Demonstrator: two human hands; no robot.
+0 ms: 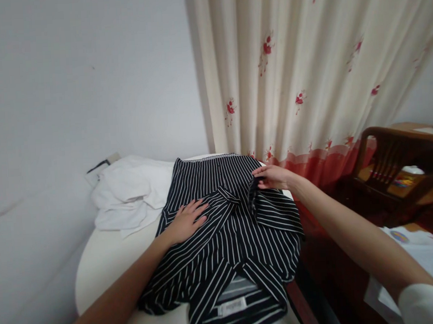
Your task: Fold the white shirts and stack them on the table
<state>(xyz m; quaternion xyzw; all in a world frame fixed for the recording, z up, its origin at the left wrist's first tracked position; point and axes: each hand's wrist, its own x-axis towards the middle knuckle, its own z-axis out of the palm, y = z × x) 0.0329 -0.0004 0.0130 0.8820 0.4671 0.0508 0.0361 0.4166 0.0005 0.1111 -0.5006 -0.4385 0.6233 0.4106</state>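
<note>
A black shirt with white stripes [238, 233] lies spread out, its collar toward me and its hem at the far side. One sleeve is folded across the front on the left. My left hand [186, 221] rests flat on that sleeve, fingers spread. My right hand [271, 177] pinches the cuff end of the other sleeve [279, 209], which is lifted a little off the shirt's right side. Inside the collar a white label [232, 306] shows.
Under the shirt is a round white table [95, 274]. White cloth [127, 193] lies bunched at its back left, against the wall. A patterned curtain [288, 81] hangs behind. To the right stand a wooden chair [363, 149] and a surface with white items [431, 252].
</note>
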